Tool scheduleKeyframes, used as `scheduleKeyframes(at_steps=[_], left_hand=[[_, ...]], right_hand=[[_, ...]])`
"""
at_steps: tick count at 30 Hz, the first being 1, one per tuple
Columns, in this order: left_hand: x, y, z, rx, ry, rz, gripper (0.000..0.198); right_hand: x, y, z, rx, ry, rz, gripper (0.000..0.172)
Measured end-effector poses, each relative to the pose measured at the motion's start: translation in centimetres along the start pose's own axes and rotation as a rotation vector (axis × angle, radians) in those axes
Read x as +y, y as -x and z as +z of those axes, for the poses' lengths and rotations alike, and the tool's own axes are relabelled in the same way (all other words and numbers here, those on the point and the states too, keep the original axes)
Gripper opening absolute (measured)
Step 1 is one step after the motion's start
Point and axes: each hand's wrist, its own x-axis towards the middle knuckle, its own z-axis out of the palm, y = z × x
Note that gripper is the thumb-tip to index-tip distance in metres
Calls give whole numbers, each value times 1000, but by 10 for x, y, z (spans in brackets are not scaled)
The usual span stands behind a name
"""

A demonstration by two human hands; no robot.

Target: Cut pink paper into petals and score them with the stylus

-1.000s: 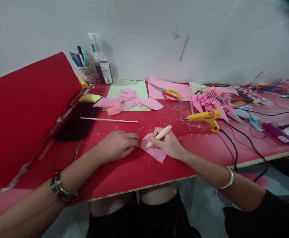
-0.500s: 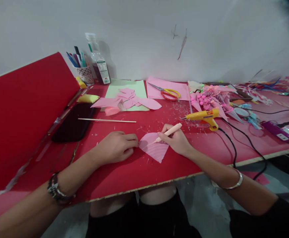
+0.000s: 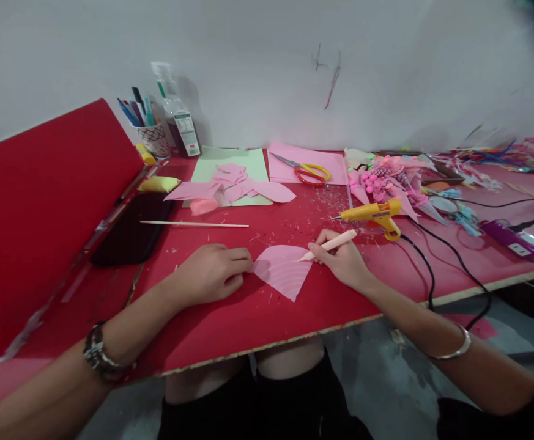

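Marker (image 3: 333,243) shifted rightward to right edge of pink paper fan (image 3: 282,275)

Right hand (image 3: 342,263) gripped the marker; left hand (image 3: 216,272), fingers curled, touched the fan's left corner, pinch undeterminable. Fan lay near tabletop's (image 3: 230,324) front edge. Judged light, creasable; best pinned flat at corners.

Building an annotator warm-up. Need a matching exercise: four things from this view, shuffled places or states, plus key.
Things
1. pale pen
2. scissors
3. glue gun
4. left hand

Places or states
A. lying on pink sheets
B. at the left corner of the fan-shaped pink paper
C. held in the right hand
D. yellow, lying on the red tabletop

Pairs: 1-C, 2-A, 3-D, 4-B
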Motion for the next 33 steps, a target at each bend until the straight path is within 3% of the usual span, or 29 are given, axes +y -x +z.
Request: scheduleKeyframes(at_steps=[15,23,28,33], left_hand=[[-2,1,1,5,26,3,27],[-5,1,3,28,111,-50,29],[-9,3,5,63,125,-114,33],[-12,5,4,22,117,-69,36]], right_hand=[[8,11,-19,65,14,33,27],[11,7,-16,155,-286,106,23],[-18,-8,6,-44,-188,-35,14],[-35,-23,36,-203,-213,-60,20]])
